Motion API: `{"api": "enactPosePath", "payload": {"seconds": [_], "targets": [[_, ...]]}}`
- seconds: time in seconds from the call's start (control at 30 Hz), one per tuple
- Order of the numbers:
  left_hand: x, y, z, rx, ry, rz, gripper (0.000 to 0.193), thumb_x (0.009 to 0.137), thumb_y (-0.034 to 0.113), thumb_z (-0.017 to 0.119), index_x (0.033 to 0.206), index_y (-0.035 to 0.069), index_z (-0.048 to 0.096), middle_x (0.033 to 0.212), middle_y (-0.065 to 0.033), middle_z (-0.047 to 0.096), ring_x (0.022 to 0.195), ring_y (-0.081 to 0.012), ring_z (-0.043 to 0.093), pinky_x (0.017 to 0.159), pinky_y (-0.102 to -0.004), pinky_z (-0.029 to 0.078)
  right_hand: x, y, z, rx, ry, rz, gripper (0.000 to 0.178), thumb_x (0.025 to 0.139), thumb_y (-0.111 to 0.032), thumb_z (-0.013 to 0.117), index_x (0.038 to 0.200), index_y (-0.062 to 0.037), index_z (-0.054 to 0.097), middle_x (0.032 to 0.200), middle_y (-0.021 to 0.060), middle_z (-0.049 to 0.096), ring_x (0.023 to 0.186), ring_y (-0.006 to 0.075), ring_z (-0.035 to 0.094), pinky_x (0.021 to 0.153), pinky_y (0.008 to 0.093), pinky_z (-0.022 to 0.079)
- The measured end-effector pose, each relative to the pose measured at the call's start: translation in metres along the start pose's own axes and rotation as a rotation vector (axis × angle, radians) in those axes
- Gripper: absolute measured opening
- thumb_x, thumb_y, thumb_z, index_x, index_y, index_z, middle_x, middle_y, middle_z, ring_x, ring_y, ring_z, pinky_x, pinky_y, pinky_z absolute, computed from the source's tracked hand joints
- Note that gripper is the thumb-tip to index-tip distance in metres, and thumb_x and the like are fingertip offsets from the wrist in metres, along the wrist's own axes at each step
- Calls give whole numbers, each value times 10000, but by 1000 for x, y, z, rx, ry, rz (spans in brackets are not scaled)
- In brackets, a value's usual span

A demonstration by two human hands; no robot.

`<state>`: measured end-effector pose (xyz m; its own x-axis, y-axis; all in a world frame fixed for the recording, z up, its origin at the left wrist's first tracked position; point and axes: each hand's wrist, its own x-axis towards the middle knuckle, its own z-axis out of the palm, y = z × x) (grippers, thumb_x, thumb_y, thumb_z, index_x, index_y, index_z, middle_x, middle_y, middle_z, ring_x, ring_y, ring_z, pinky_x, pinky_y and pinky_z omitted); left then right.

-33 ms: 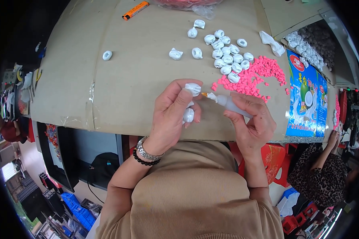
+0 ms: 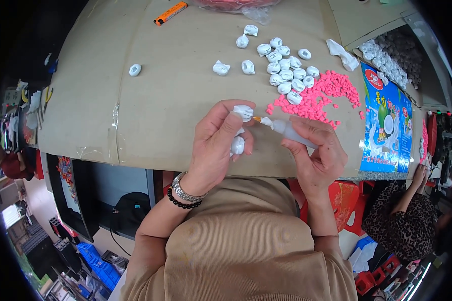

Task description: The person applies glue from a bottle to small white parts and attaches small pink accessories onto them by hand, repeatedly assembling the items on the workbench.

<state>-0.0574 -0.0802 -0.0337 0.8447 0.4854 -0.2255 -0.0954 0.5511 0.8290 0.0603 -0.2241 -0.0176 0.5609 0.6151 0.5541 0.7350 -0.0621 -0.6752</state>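
Observation:
My left hand (image 2: 213,138) pinches a small white hollow piece (image 2: 243,111) between thumb and forefinger. A second white piece (image 2: 237,145) sits lower among its curled fingers. In my right hand (image 2: 320,156) is a small translucent squeeze bottle (image 2: 289,130), its thin amber tip pointing left. White material is wrapped around the bottle's neck. The tip is right by the upper white piece; I cannot tell if they touch. Beyond my hands lies a cluster of similar white pieces (image 2: 286,74), several with an oval opening showing. Beside it spreads a heap of small pink pieces (image 2: 331,90).
Brown board covers the table (image 2: 160,110). An orange box cutter (image 2: 171,13) lies at the far left, with one lone white piece (image 2: 135,69) nearer. To the right are a crumpled white tissue (image 2: 342,55) and a blue printed sheet (image 2: 384,120). Another person (image 2: 404,215) sits at the right.

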Motion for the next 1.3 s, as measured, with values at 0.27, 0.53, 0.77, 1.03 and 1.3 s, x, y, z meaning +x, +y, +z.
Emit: {"api": "enactPosePath", "payload": {"seconds": [0.27, 0.53, 0.77, 1.03, 1.3], "targets": [[-2, 2, 1, -31, 5, -17, 305, 974, 282, 501, 1138, 28, 542, 936, -49, 581, 598, -66, 556, 439, -185, 342, 0, -2, -1, -32, 0, 28, 311, 664, -13, 802, 926, 29, 640, 932, 150, 671, 852, 211, 649, 676, 277, 541], [0, 1, 0, -50, 37, -21, 305, 968, 249, 515, 1168, 19, 531, 942, -65, 605, 588, -95, 554, 441, -209, 336, 3, 0, -4, -38, 18, 8, 307, 657, 0, 801, 920, 25, 645, 926, 151, 672, 840, 213, 648, 667, 282, 534], [1, 0, 0, -55, 39, -3, 310, 964, 247, 524, 1171, 17, 526, 968, -67, 603, 594, -101, 552, 438, -211, 333, 2, 3, -3, -49, 14, 6, 302, 652, -1, 805, 905, 26, 643, 910, 152, 674, 852, 224, 654, 694, 294, 546], [2, -4, 0, -48, 31, 38, 307, 963, 243, 525, 1171, 17, 525, 977, -61, 601, 594, -98, 547, 437, -210, 335, 1, 0, -7, -66, -18, 27, 307, 659, -5, 802, 912, 31, 631, 920, 151, 671, 845, 227, 655, 706, 300, 546], [2, 4, 2, -96, 55, -3, 303, 968, 237, 514, 1176, 17, 528, 980, -62, 597, 591, -100, 545, 425, -205, 338, 16, 4, -16, 392, 202, 556, 317, 684, 64, 740, 970, -1, 621, 958, 50, 613, 809, 140, 616, 671, 278, 520]]}}
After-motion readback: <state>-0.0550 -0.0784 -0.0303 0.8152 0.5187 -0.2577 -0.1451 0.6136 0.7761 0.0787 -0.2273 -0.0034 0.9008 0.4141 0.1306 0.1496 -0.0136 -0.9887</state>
